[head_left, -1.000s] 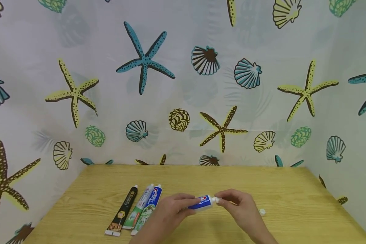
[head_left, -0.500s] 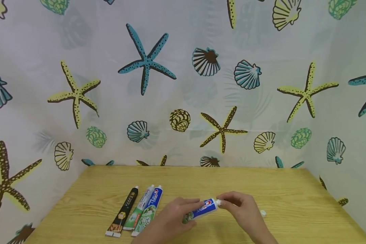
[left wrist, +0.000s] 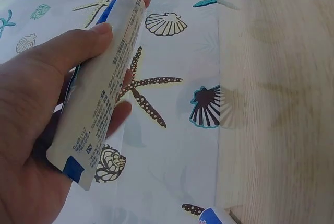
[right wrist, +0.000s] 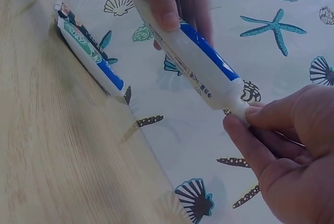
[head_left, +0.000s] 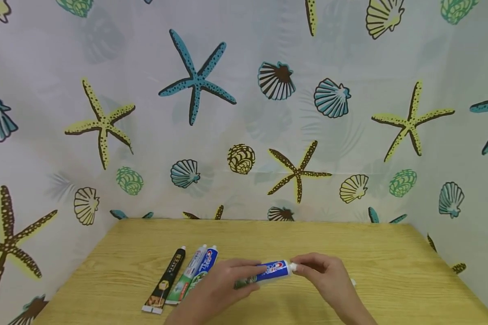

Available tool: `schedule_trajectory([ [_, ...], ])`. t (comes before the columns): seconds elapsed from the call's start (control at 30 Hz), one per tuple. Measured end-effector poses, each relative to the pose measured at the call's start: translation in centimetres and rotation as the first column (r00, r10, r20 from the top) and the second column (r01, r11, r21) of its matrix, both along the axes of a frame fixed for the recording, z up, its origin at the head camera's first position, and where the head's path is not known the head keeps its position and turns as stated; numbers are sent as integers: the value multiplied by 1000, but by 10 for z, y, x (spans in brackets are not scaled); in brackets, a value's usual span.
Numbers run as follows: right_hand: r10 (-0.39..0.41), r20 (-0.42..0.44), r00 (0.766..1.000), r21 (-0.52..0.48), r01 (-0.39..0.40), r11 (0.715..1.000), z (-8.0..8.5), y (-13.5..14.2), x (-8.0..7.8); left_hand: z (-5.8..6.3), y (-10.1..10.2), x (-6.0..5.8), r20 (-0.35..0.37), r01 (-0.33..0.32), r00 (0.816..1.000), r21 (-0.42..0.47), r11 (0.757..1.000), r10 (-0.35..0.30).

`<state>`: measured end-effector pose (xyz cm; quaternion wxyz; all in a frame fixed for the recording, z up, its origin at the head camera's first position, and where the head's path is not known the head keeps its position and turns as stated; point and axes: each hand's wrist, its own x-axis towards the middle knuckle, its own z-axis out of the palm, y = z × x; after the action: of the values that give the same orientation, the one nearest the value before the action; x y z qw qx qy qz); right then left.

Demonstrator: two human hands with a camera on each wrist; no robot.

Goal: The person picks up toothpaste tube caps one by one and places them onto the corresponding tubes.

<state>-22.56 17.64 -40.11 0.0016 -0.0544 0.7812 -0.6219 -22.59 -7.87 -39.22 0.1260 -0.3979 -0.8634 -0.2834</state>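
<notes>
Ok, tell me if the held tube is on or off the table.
Off: the left hand grips the tube and the right hand pinches its tip, clear of the table.

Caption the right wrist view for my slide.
Right hand pinches the white tip of a blue-and-white tube; left hand grips the tube.

the head view faces forward and down from farther back, table [head_left: 293, 234] low in frame, cloth [head_left: 244, 124] above. the left wrist view, close up, tips the table along the right edge; the right wrist view, also close, along the left. all share the tube [head_left: 274, 270].
</notes>
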Motion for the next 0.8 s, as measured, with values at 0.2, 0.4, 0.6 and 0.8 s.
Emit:
schedule_trajectory([
  [0.2,-26,12,1000,-1,26,1000,4,1,1,-1,0,-1,-186,-13,982,37,999,20],
  [0.4,-24,14,1000,-28,25,999,6,4,0,-1,4,0,-229,6,973,68,998,10],
  [0.6,-19,18,1000,-52,20,998,10,6,1,2,4,3,-133,11,991,116,993,5],
  [0.8,-39,4,999,-11,39,999,14,7,3,4,5,3,-100,-11,995,131,991,24],
])
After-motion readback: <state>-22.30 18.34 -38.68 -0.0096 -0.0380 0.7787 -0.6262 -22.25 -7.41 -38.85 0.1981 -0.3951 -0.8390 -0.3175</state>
